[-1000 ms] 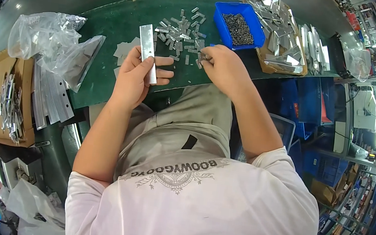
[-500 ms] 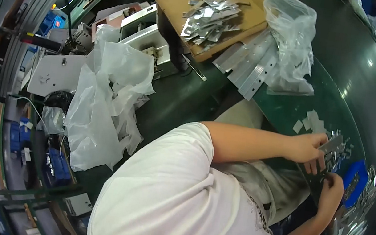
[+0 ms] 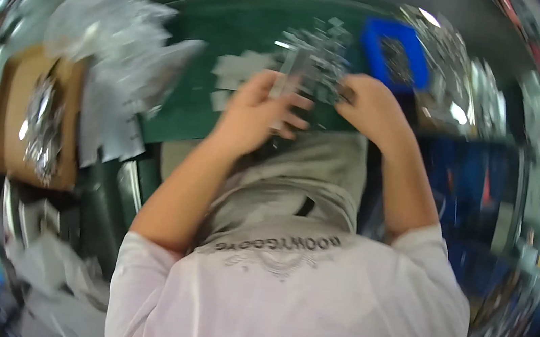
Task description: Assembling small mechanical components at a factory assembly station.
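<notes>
My left hand (image 3: 253, 113) holds a flat grey metal strip (image 3: 291, 72) upright between thumb and fingers, above the green tabletop (image 3: 191, 97). Just to its right, my right hand (image 3: 372, 108) has its fingers pinched together. Something small and dark shows at those fingertips, too blurred to name. Beyond and between both hands lies a loose heap of small shiny metal pieces (image 3: 330, 48). Several pale flat squares (image 3: 236, 72) rest on the table left of the left hand.
A blue bin (image 3: 374, 42) with small parts inside stands beyond my right hand, beside shiny metal strips (image 3: 445, 52). At left are clear plastic bags (image 3: 107, 31), long metal profiles (image 3: 108, 127) and a cardboard box (image 3: 8, 113) holding metal pieces. My lap is at the table edge.
The view has swung round, bringing my hands from the right side to the upper middle. The left hand keeps the metal strip; the right hand stays pinched beside the heap.
</notes>
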Demonstrator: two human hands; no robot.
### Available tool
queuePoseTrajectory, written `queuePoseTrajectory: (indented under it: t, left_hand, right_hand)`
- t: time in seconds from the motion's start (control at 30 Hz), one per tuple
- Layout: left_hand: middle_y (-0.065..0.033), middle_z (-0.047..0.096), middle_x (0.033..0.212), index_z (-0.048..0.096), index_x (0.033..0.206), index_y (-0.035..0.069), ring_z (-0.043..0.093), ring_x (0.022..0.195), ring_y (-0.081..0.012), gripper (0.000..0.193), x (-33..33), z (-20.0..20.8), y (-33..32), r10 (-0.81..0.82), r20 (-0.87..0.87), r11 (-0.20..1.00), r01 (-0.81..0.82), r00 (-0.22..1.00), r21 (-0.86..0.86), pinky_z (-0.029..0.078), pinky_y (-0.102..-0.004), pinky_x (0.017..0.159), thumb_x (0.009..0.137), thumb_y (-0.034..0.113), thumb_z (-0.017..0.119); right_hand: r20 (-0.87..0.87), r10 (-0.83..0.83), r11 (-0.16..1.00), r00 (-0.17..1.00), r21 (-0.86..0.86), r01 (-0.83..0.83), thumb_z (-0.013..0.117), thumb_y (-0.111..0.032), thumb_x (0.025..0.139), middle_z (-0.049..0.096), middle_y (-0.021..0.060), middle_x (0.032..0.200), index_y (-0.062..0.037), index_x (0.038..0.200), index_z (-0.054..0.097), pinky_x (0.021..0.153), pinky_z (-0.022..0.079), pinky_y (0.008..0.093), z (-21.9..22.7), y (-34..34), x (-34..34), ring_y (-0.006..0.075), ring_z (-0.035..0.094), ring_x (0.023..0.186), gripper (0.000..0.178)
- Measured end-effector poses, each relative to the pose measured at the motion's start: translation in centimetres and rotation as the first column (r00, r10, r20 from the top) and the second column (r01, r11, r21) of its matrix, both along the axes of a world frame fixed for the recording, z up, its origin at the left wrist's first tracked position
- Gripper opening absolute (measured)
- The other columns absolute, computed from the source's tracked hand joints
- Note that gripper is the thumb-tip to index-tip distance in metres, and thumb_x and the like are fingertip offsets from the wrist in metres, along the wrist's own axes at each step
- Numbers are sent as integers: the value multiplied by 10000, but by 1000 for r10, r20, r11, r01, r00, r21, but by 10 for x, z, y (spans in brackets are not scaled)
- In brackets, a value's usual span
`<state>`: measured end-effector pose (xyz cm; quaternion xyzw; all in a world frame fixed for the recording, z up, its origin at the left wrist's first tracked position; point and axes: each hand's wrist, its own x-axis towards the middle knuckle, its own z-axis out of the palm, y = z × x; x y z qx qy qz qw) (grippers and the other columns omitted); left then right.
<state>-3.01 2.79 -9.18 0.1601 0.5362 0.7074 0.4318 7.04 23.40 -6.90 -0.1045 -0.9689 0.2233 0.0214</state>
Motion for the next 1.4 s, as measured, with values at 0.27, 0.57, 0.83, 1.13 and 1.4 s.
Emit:
queuePoseTrajectory:
  t: [0.27,0.57,0.83,1.13,1.4]
  left_hand:
    - [-115,663,845,534,973,-1,535,501,-87,104,-4,2,11,-64,1,998,64,998,-14,366,-203,373,905,51,475]
    - [-93,655,833,529,978,-11,565,524,-95,105,-1,6,14,-91,-77,988,81,993,-128,412,-205,399,908,43,472]
    - [-68,652,826,527,1001,-11,563,536,-84,114,-3,1,13,-84,-87,989,72,993,-129,427,-201,425,919,51,477]
    - [-58,650,821,537,1003,-13,557,544,-76,120,-3,6,16,-109,-112,984,91,988,-152,424,-191,443,928,61,482]
    - [-44,648,799,542,1006,-12,546,538,-66,120,0,5,16,-133,-162,975,100,978,-200,417,-190,442,930,60,483]
  right_hand:
    - [-368,-189,979,910,-141,146,649,-36,737,602,104,780,-33,845,655,641,485,335,-3,-8,27,250,602,714,108]
    - [-797,151,984,585,64,-168,709,-10,698,664,61,980,-84,850,667,715,506,320,-39,-41,-1,242,620,813,174]
    - [-737,230,971,636,126,-204,708,-33,687,687,50,1045,-90,862,673,735,517,332,-41,-39,-4,226,634,836,187]
    - [-751,169,964,638,-10,-266,739,-12,679,693,62,1021,-61,827,697,716,533,305,-43,-36,-2,209,665,812,162]
    - [-717,145,961,682,-61,-269,756,1,688,686,88,1033,-51,819,698,725,536,293,-44,-36,-4,214,671,849,153]
